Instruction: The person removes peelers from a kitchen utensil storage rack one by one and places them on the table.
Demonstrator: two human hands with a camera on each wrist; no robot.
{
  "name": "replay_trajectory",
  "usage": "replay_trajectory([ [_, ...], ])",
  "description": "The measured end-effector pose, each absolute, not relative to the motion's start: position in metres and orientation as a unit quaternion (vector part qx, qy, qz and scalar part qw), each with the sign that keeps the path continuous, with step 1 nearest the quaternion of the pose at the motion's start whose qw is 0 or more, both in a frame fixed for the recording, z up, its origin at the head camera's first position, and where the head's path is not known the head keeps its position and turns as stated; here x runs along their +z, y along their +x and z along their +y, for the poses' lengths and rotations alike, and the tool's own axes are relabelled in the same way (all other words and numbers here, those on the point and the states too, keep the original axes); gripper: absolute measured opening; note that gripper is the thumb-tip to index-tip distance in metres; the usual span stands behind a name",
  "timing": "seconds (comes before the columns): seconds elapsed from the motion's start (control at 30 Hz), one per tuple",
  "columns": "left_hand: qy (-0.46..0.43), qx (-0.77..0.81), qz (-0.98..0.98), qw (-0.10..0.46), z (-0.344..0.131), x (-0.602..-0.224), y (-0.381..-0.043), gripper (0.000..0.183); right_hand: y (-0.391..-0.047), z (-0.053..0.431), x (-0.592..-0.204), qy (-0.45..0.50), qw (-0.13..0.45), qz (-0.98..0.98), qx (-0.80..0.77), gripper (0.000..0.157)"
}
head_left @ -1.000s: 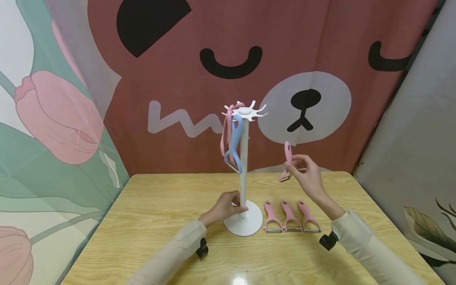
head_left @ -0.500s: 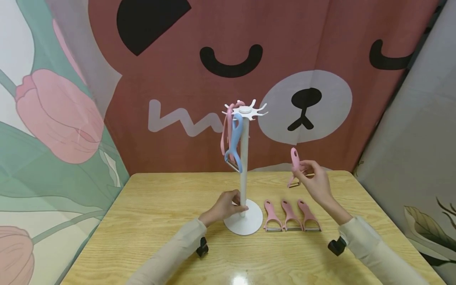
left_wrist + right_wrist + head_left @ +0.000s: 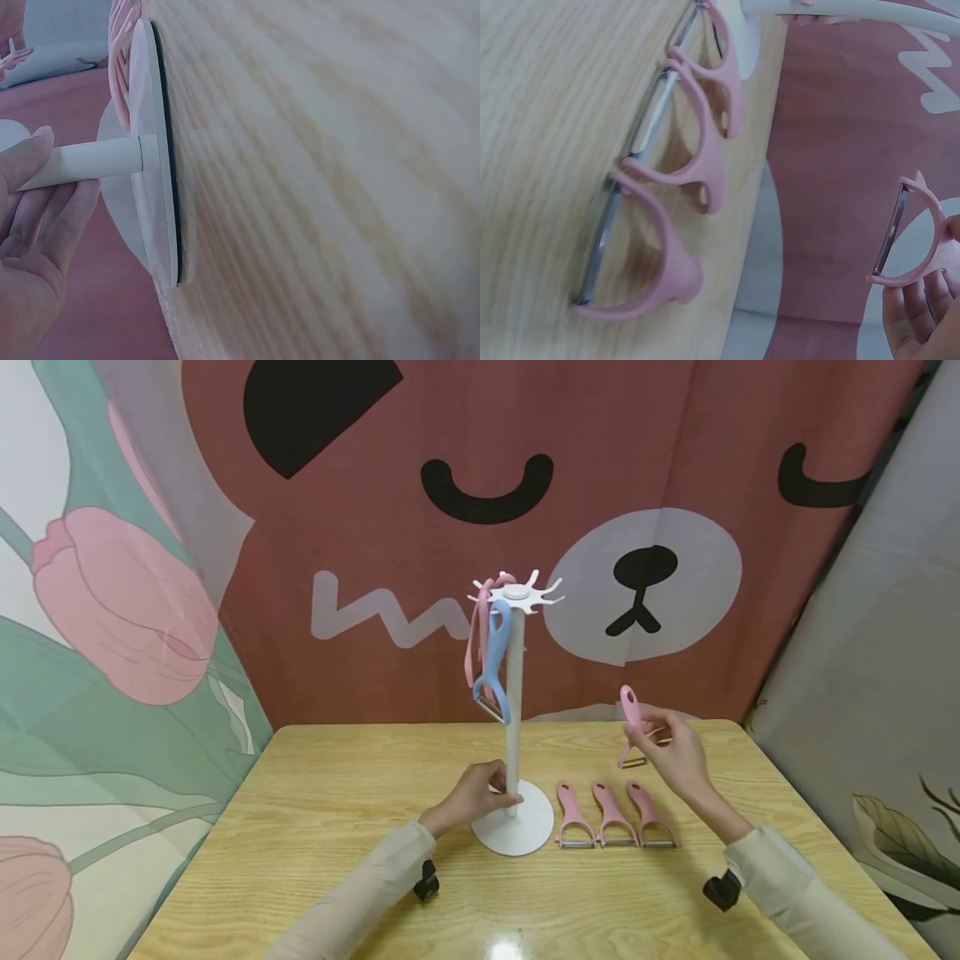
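My left hand (image 3: pixel 476 793) grips the white post (image 3: pixel 514 710) of a stand, low down near its round base (image 3: pixel 534 827); the left wrist view shows thumb and fingers around the post (image 3: pixel 90 160). Off to the right, my right hand (image 3: pixel 675 752) pinches a pink peeler (image 3: pixel 631 706) in the air, handle end up and blade down. The right wrist view shows that peeler's blade (image 3: pixel 891 231) clear of the fingers. Below it, three pink peelers (image 3: pixel 611 814) lie in a row on the table. A blue peeler (image 3: pixel 495 652) and pink ones (image 3: pixel 472 643) hang from the stand's left hooks.
Bare white hooks (image 3: pixel 543 593) point right and back at the stand's top. The wooden table (image 3: pixel 337 793) ends at a curtain with a bear print (image 3: pixel 375 543). Other printed curtains stand at left and right.
My right hand has moved right and down with the pink peeler, away from the stand. My left hand stays on the post, and the hanging and lying peelers have not moved.
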State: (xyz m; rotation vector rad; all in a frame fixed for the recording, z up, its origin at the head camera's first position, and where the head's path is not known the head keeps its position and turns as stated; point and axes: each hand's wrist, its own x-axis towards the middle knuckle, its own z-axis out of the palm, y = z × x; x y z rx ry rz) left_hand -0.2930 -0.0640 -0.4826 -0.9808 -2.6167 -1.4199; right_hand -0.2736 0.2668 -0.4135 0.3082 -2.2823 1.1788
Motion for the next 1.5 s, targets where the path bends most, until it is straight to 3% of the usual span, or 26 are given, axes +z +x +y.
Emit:
replay_trajectory([
  [1.5,-0.315,-0.459,-0.831,-0.002,-0.065,-0.484,-0.294,0.02,-0.253,0.311,-0.446,0.074,0.254,-0.9,0.347,0.035],
])
